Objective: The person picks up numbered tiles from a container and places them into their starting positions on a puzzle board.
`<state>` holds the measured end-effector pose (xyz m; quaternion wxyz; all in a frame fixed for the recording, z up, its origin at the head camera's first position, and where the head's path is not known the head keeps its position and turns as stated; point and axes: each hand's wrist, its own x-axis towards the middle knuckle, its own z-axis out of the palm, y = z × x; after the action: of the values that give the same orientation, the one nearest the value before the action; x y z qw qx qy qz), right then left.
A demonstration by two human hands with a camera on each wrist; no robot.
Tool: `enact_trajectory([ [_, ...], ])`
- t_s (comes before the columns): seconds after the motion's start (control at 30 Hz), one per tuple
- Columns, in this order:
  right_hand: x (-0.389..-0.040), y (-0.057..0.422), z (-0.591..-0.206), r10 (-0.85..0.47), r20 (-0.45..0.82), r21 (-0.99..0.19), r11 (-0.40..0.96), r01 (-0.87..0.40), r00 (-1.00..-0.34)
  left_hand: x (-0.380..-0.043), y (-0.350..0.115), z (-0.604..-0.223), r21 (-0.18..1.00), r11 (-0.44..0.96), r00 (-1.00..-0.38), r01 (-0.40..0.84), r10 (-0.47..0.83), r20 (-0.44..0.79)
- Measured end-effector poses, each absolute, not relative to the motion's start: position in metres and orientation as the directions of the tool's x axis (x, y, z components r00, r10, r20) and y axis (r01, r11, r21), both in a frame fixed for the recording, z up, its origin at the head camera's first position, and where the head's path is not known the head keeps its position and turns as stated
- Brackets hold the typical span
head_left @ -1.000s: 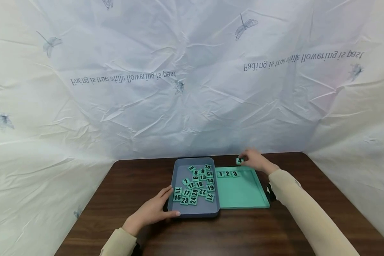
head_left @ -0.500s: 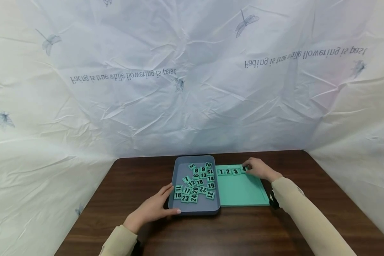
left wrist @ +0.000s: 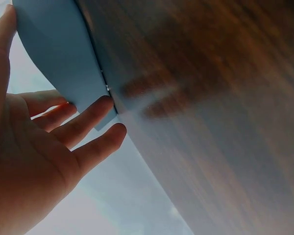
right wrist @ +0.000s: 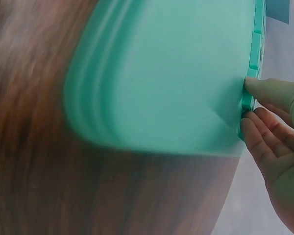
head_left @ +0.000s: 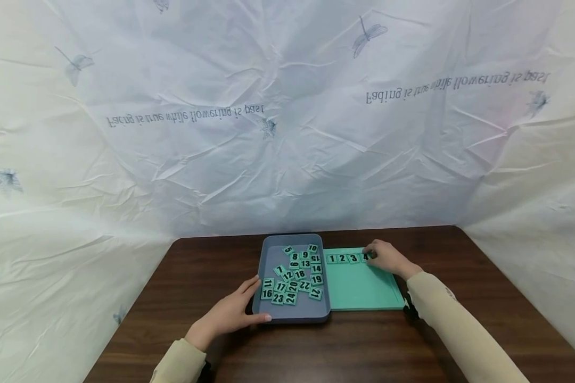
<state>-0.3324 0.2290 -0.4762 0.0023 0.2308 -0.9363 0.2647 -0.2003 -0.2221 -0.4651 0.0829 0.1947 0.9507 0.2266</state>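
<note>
My left hand point(head_left: 227, 315) rests along the left side of a blue-grey tray point(head_left: 294, 314), fingers spread and thumb near its front corner. In the left wrist view its fingertips lie against the outer wall. Loose green number tiles, from 5 upward, lie in the tray at various angles. At the back of a green square board point(head_left: 364, 291), my right hand point(head_left: 388, 258) pinches the green 4 tile point(head_left: 364, 257) between thumb and fingers. Tiles 1 point(head_left: 331, 259), 2 point(head_left: 342, 258) and 3 point(head_left: 353, 258) stand in a row to its left. My fingers partly cover the 4.
The tray and board sit side by side on a dark wooden table point(head_left: 364, 346). A crumpled white sheet point(head_left: 211, 175) with printed dragonflies and lettering hangs behind the table and on both sides. The table's back edge runs just beyond the tray.
My right hand has brought the 4 tile from behind the board's back edge down to the right of the 3. The left hand has stayed at the tray.
</note>
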Motion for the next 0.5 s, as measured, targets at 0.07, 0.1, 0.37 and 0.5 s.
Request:
enact_trajectory([
  [0.07, -0.331, 0.227, -0.476, -0.422, 0.127, -0.5, 0.755, -0.425, -0.898, -0.201, -0.222, -0.466, 0.462, 0.821, -0.909, 0.337, 0.412, -0.069],
  [0.1, -0.33, 0.226, -0.476, -0.418, 0.127, -0.503, 0.754, -0.422, -0.899, -0.201, -0.222, -0.466, 0.461, 0.821, -0.908, 0.338, 0.412, -0.068],
  [0.37, -0.331, 0.218, -0.477, -0.403, 0.142, -0.502, 0.758, -0.417, -0.904, -0.2, -0.222, -0.466, 0.467, 0.819, -0.909, 0.334, 0.41, -0.069],
  [0.5, -0.332, 0.216, -0.48, -0.392, 0.153, -0.494, 0.765, -0.414, -0.907, -0.199, -0.222, -0.466, 0.466, 0.821, -0.91, 0.331, 0.408, -0.072],
])
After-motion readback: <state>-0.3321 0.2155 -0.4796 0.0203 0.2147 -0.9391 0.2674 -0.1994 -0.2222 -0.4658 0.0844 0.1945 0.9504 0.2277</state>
